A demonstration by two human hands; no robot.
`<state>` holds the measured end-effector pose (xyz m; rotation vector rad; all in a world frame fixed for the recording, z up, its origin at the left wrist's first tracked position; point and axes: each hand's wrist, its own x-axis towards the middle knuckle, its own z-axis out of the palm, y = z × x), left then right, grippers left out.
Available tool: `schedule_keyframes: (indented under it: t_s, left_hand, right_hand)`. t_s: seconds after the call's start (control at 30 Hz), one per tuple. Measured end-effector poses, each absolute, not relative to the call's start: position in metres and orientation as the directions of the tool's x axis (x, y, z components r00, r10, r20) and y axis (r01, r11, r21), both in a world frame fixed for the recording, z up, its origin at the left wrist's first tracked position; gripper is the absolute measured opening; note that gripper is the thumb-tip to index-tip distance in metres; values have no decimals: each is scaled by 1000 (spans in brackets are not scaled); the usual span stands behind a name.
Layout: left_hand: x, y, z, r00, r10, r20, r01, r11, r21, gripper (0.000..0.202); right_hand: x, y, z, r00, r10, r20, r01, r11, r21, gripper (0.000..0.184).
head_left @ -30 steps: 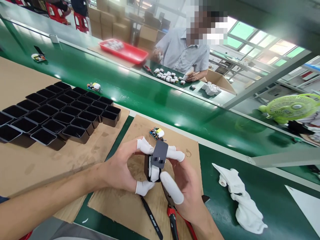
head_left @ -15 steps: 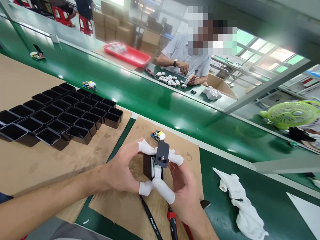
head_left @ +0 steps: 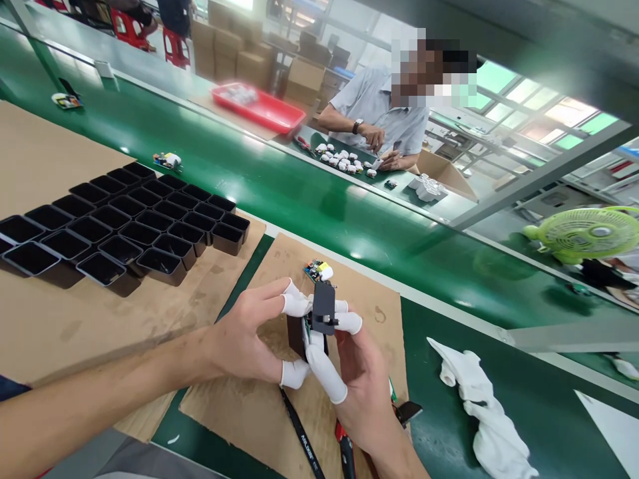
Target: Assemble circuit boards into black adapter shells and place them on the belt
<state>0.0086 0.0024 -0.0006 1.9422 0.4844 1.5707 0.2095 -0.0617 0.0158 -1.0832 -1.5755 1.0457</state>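
Black adapter (head_left: 323, 301), partly finger-hidden, in grip of left hand (head_left: 248, 336) and right hand (head_left: 360, 380).

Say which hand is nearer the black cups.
Left. The left hand is right of the black cups, lower in the picture; the right hand is farther right.

I saw matt black plastic on the held cover (head_left: 323, 298), shiny metal on its pins (head_left: 331, 320), and thin, matt white sleeves (head_left: 327, 376) over the fingers (head_left: 267, 309). The black cups (head_left: 227, 241) looked smooth, glossy plastic; their cardboard (head_left: 167, 309), matt and stained; the green surface (head_left: 299, 199), slick.
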Motion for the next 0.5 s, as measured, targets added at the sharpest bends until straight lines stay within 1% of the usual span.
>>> schedule_keyframes:
  t_s: [0.17,0.27,0.37,0.43,0.5]
  left_hand:
    - [10,3,-3,205,579,789,-103,-789,606,50]
    - [9,5,-3,214,546,810,-117,-809,576,50]
    - [8,7,-5,224,534,815,-145,-809,569,60]
    - [7,7,-5,227,555,800,-172,-786,594,68]
    - [8,7,-5,218,593,775,-206,-748,630,74]
  right_hand:
    - [210,-61,12,-197,959,205,142,235,-962,45]
    - [209,-59,14,-184,956,228,142,255,-956,44]
    - [209,-59,17,-173,953,248,138,273,-952,39]
    - [210,-58,21,-166,948,272,91,290,-953,37]
    - [213,-57,27,-148,937,315,38,324,-945,40]
